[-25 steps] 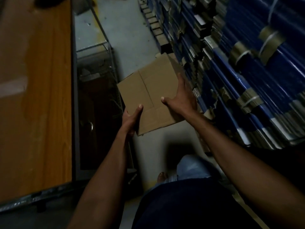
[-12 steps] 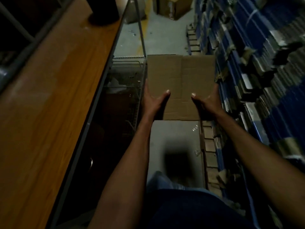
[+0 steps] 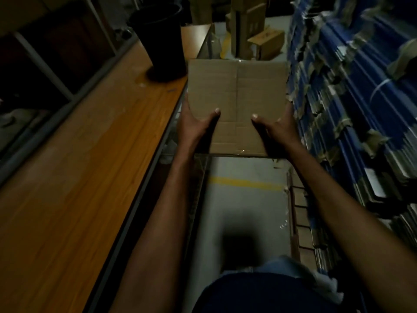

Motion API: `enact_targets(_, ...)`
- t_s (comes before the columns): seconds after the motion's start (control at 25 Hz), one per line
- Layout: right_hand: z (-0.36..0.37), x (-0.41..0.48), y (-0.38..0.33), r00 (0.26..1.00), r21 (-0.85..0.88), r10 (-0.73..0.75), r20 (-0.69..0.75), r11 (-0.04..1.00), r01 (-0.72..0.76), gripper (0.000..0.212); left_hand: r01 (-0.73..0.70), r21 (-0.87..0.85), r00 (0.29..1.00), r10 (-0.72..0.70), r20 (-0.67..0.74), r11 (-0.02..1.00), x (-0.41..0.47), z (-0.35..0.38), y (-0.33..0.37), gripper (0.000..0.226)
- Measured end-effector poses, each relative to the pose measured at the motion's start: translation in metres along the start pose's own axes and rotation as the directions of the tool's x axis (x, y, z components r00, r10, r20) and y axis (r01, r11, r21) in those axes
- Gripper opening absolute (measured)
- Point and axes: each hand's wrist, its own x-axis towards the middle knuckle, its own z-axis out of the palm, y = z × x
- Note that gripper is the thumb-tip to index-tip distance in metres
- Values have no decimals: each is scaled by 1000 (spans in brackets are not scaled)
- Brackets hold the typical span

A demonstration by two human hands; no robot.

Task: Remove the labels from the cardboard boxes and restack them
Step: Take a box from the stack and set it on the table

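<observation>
Lifted higher now: flattened brown cardboard box [image 3: 237,93], gripped by your left hand [image 3: 194,126] and right hand [image 3: 278,129] fingers [image 3: 256,118]; no label visible, restacking outstanding.

We note a wooden counter [image 3: 67,188] on the left, with a black tapered bin [image 3: 162,39] standing upright at its far end. A painted yellow line [image 3: 243,182] crosses the grey floor [image 3: 243,211].

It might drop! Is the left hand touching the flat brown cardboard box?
Touching. Head view: left hand holds the flat brown cardboard box, thumb on top.
</observation>
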Motion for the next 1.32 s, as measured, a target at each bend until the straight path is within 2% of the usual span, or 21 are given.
enact_targets(0.2,38,68,-80,991,-49,-124,43,991,126,102,-41,51,989,48,-141,998,71,-54,32,87)
enact_targets(0.36,73,112,-124,961,-10,-222,166,974,227,101,-3,74,965,22,-260,997,96,-88,49,82)
enact_targets(0.48,104,149,-149,908,59,-263,326,964,258,101,74,122,929,-25,-368,990,111,-113,60,79)
enact_targets(0.6,139,189,-174,824,143,-290,487,957,252,103,182,117,889,-112,-444,976,122,-133,72,71)
enact_targets(0.68,173,219,-182,721,192,-316,616,949,251,103,275,66,841,-206,-501,959,124,-144,77,60)
enact_targets(0.76,200,226,-197,626,247,-355,694,935,256,98,357,9,786,-295,-543,934,121,-156,77,60)
enact_targets(0.88,228,226,-222,473,304,-396,787,916,261,67,447,-50,699,-383,-604,893,117,-173,71,62)
enact_targets(0.96,253,234,-237,368,316,-433,823,887,336,44,472,-86,649,-412,-640,877,121,-182,67,57)
enact_targets(1.0,264,238,-245,338,302,-432,836,877,374,41,473,-91,629,-408,-662,876,125,-185,64,55)
enact_targets(1.08,292,249,-257,286,265,-400,871,872,412,54,473,-97,593,-397,-700,876,137,-192,53,54)
enact_targets(1.16,317,258,-263,260,239,-370,892,873,425,65,472,-106,574,-396,-717,875,150,-198,36,58)
enact_targets(1.32,357,277,-265,240,235,-364,900,869,436,64,490,-89,554,-389,-737,867,179,-204,2,61)
